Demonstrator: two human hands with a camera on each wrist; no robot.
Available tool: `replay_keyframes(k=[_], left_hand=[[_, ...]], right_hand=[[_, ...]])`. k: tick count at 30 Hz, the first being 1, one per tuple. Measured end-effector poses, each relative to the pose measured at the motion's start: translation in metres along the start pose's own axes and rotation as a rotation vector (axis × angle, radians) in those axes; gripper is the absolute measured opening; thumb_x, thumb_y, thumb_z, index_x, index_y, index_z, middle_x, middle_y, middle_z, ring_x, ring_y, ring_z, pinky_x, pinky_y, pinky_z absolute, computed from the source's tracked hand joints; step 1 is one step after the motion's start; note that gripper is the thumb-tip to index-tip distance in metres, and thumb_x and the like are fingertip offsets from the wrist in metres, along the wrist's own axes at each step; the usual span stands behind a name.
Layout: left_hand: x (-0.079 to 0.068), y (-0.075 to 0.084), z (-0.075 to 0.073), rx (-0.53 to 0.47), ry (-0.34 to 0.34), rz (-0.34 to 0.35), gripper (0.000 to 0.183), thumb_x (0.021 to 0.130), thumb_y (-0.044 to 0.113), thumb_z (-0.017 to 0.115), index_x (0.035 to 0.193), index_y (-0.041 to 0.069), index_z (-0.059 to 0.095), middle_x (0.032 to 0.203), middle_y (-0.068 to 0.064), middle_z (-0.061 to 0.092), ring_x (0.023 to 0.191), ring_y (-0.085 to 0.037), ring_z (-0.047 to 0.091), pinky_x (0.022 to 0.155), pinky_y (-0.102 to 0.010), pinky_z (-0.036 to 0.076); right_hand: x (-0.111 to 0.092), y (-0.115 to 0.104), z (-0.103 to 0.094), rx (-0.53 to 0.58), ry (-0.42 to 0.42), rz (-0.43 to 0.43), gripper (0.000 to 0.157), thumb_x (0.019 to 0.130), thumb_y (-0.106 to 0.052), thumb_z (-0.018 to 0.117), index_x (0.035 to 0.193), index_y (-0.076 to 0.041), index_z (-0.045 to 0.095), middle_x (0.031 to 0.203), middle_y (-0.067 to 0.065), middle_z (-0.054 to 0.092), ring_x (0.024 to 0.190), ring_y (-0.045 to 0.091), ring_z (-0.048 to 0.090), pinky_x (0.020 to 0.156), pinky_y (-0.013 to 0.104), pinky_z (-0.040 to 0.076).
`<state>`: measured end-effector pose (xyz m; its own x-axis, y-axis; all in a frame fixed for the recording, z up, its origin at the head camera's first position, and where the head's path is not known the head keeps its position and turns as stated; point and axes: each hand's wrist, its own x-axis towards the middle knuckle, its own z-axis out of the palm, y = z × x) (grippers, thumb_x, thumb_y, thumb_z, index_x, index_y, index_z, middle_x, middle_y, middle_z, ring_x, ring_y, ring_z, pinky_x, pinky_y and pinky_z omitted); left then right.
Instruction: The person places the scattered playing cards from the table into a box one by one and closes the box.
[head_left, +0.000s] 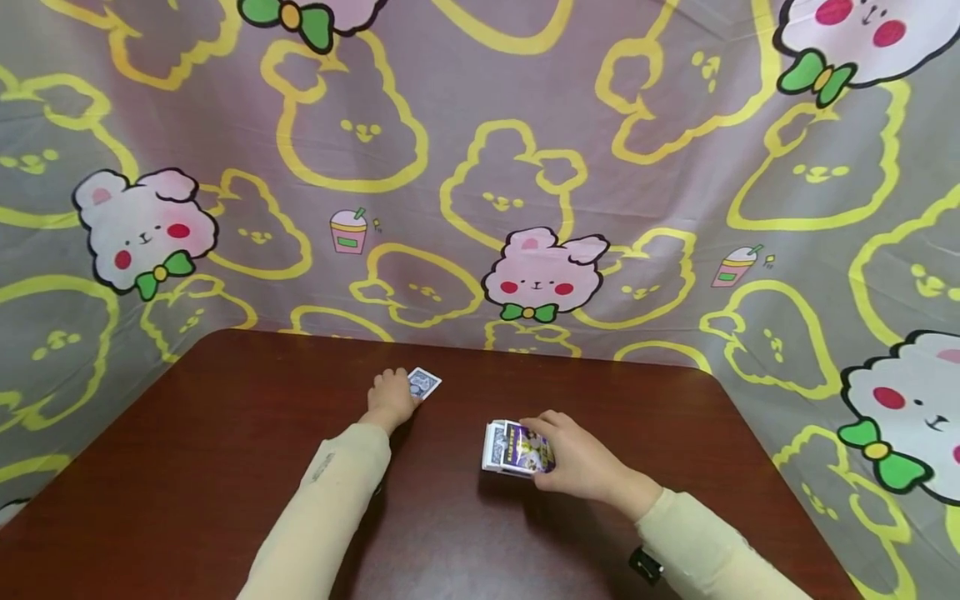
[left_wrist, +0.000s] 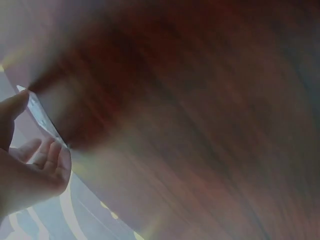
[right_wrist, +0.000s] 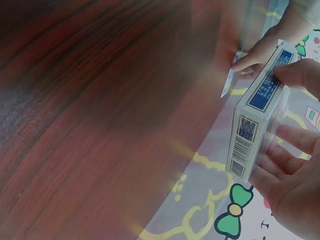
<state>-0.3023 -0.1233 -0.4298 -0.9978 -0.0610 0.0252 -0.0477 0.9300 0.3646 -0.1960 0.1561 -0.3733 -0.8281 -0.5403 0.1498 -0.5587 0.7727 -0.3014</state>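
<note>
My left hand [head_left: 390,400] is stretched toward the far middle of the table, thumb and fingers gripping opposite edges of a blue-and-white-backed playing card [head_left: 425,383]. In the left wrist view the card [left_wrist: 44,120] looks thin; whether it is one or several, I cannot tell, nor whether it touches the table. Nearer and to the right, my right hand [head_left: 581,458] holds a playing-card box [head_left: 528,452] by its sides, above the table. The box has a purple and yellow picture and a blue patterned part. In the right wrist view, a barcode [right_wrist: 242,149] shows on its end.
The dark red-brown wooden table [head_left: 247,450] has rounded far corners. Behind and beside it hangs a grey-pink cloth [head_left: 420,225] printed with rabbits and yellow outlines. A small black object [head_left: 646,566] is at the right sleeve.
</note>
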Motion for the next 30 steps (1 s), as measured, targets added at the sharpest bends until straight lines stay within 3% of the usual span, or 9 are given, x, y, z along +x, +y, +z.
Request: replay_keyframes(k=[6,11,14,19,22,27,30], left_hand=[[-0.003,-0.003,-0.013,-0.155,-0.043,-0.097,0.057,0.077,0.024,0.073,0.112,-0.011,0.046,0.106,-0.03,0.05,0.101,-0.044,0.048,0.086,-0.048,0.042],[-0.006,-0.008,-0.02,-0.147,-0.057,-0.057,0.035,0.075,0.017,0.071,0.099,-0.005,0.057,0.094,-0.02,0.062,0.089,-0.034,0.06,0.082,-0.043,0.047],[-0.01,-0.007,-0.019,-0.122,-0.049,-0.045,0.025,0.077,0.014,0.065,0.097,-0.001,0.063,0.096,-0.017,0.063,0.092,-0.033,0.058,0.082,-0.045,0.046],[-0.015,0.007,-0.014,-0.093,-0.057,-0.051,0.049,0.079,0.026,0.067,0.113,-0.007,0.053,0.109,-0.026,0.052,0.103,-0.04,0.049,0.085,-0.051,0.044],[-0.016,0.016,-0.013,-0.119,-0.106,-0.08,0.066,0.074,0.03,0.075,0.119,-0.01,0.046,0.112,-0.028,0.047,0.106,-0.043,0.047,0.088,-0.051,0.043],[-0.009,0.015,-0.01,-0.198,-0.125,-0.156,0.071,0.065,0.021,0.082,0.115,-0.011,0.045,0.107,-0.029,0.051,0.104,-0.044,0.051,0.092,-0.048,0.042],[0.0,0.007,-0.004,-0.266,-0.145,-0.112,0.07,0.062,0.012,0.082,0.115,-0.012,0.044,0.102,-0.028,0.055,0.098,-0.04,0.055,0.089,-0.046,0.045]], right_hand=[[0.001,0.0,0.0,-0.007,-0.005,0.007,0.064,0.065,-0.019,0.077,0.124,-0.004,0.056,0.107,0.005,0.057,0.09,0.014,0.049,0.073,0.027,0.046],[0.001,0.0,0.001,-0.008,-0.008,0.01,0.064,0.065,-0.02,0.076,0.124,-0.004,0.057,0.108,0.005,0.057,0.09,0.014,0.049,0.073,0.027,0.046],[0.001,0.0,0.001,-0.005,-0.01,0.009,0.064,0.065,-0.019,0.076,0.124,-0.005,0.057,0.108,0.005,0.057,0.09,0.014,0.049,0.073,0.027,0.045],[0.003,-0.001,0.001,-0.008,-0.011,0.003,0.064,0.065,-0.02,0.076,0.124,-0.004,0.056,0.108,0.005,0.057,0.09,0.014,0.049,0.074,0.027,0.046],[0.004,-0.002,0.001,-0.008,-0.012,0.01,0.064,0.066,-0.02,0.076,0.124,-0.004,0.056,0.108,0.005,0.057,0.09,0.013,0.049,0.073,0.027,0.046],[0.004,-0.002,0.0,-0.003,-0.019,0.024,0.064,0.066,-0.02,0.077,0.125,-0.004,0.056,0.109,0.005,0.056,0.09,0.013,0.049,0.074,0.028,0.046],[0.003,-0.002,0.001,-0.003,-0.024,0.032,0.064,0.066,-0.02,0.077,0.125,-0.005,0.056,0.109,0.005,0.056,0.091,0.014,0.049,0.074,0.028,0.047]])
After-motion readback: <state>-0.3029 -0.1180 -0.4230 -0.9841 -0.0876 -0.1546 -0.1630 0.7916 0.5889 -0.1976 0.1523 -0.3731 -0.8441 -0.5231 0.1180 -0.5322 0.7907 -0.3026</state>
